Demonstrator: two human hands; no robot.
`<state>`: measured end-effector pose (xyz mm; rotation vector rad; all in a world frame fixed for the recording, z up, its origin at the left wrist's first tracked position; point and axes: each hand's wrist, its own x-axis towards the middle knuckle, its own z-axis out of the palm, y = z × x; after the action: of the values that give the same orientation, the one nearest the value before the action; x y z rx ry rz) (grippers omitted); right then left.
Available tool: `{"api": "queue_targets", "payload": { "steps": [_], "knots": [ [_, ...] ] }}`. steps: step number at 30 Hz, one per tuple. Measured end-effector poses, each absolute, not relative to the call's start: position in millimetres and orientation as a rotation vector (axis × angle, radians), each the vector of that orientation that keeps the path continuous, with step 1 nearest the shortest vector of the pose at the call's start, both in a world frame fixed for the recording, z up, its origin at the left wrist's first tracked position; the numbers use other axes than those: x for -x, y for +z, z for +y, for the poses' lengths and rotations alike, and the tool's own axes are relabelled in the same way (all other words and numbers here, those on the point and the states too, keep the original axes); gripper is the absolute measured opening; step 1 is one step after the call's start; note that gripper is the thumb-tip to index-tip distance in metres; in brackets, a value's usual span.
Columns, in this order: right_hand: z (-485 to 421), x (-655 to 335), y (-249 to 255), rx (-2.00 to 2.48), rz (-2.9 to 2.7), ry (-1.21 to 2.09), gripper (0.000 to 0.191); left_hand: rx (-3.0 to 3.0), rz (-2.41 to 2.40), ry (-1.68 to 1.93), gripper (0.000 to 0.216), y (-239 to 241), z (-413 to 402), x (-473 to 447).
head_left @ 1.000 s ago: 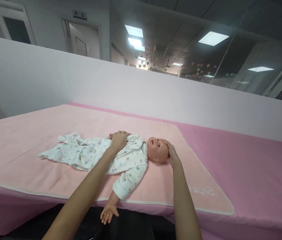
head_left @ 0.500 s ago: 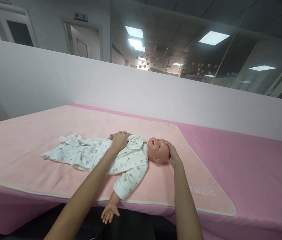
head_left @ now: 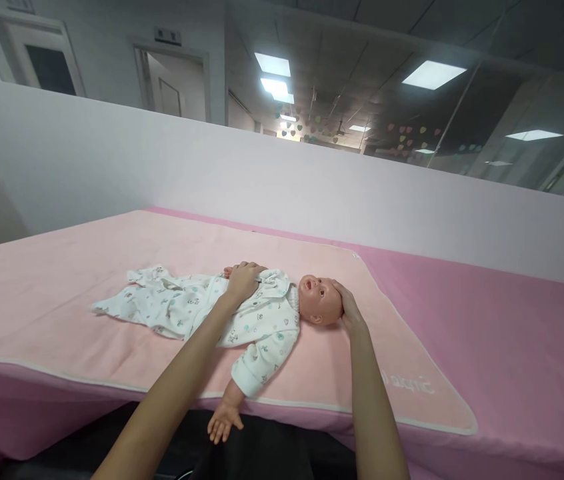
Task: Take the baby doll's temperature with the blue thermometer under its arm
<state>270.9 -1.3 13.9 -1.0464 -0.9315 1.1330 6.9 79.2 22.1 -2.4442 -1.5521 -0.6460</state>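
A baby doll (head_left: 262,320) in a white printed outfit lies on its back on a light pink mat (head_left: 87,260). Across the front of its torso rests my left hand (head_left: 245,280), open, with the fingers laid over the clothing. My right hand (head_left: 348,303) is against the crown of the doll's head (head_left: 321,303), its fingers stretched along the top and the palm partly hidden from view. One doll arm (head_left: 232,400) hangs over the mat's near edge, palm and fingers showing. The doll's other hand (head_left: 227,272) peeks out beside my left hand.
Under the mat is a pink cover (head_left: 487,320) reaching over the table's near edge. A low white wall (head_left: 312,187) runs along the back, with a glass panel (head_left: 487,100) above it. Doors (head_left: 172,87) show beyond on the left.
The view has shifted slightly, so everything sits a little further right in the picture. Both hands stay at the same places on the doll.
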Motion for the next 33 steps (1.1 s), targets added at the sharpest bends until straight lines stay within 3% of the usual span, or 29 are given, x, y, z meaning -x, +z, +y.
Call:
{"api": "queue_targets", "payload": {
  "steps": [20,27,33],
  "knots": [
    [-4.5,-265.7,12.4,1.057,-0.903,1.217,0.049,2.444,-1.57,-0.609,0.052,23.0,78.6,-7.1],
    [1.1,-263.6,9.8,0.908,-0.747,1.008,0.038,2.446,-1.552,-0.639,0.05,23.3,77.7,-7.2],
    [-7.2,-266.0,15.9,0.934,-0.857,1.055,0.043,2.444,-1.542,-0.638,0.049,22.5,78.8,-6.6]
  ]
}}
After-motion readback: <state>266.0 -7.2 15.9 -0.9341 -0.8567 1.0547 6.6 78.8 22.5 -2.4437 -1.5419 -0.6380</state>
